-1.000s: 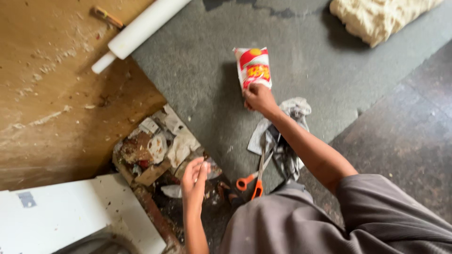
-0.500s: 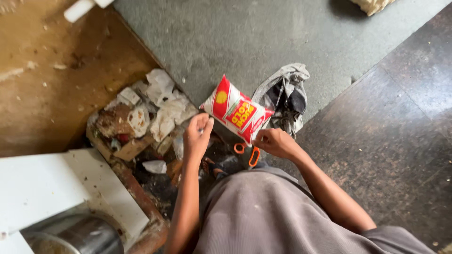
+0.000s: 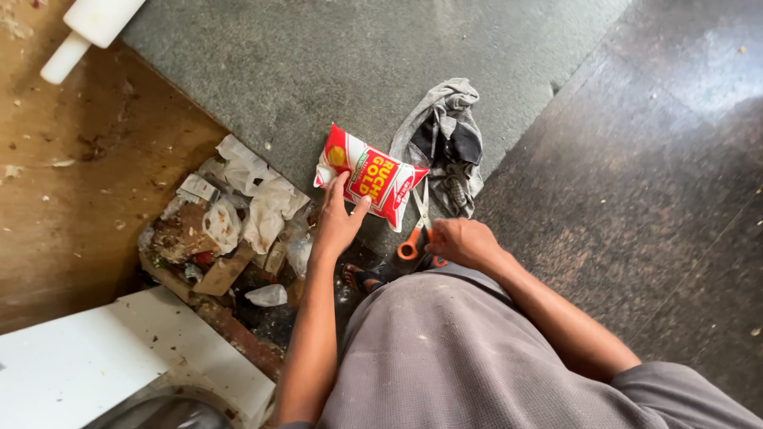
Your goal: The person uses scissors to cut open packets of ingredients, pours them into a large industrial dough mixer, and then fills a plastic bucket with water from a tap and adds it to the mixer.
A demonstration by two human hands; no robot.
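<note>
A red and white plastic pouch [image 3: 375, 175] rests at the near edge of the grey stone counter [image 3: 334, 71]. My left hand [image 3: 338, 223] grips its lower left corner with fingers and thumb. Just right of it, my right hand [image 3: 463, 241] closes on the orange handles of a pair of scissors [image 3: 419, 226], whose blades point up beside the pouch. A crumpled grey cloth [image 3: 447, 139] lies on the counter behind the scissors.
Below the counter edge a heap of torn paper, plastic scraps and cardboard [image 3: 222, 226] fills a box on the brown floor. A white roll [image 3: 87, 28] lies at the top left. A white appliance top [image 3: 103, 361] sits at the bottom left.
The pouch went from my right hand, far out on the counter, to my left hand at the near edge. My right hand came back and took the scissors.
</note>
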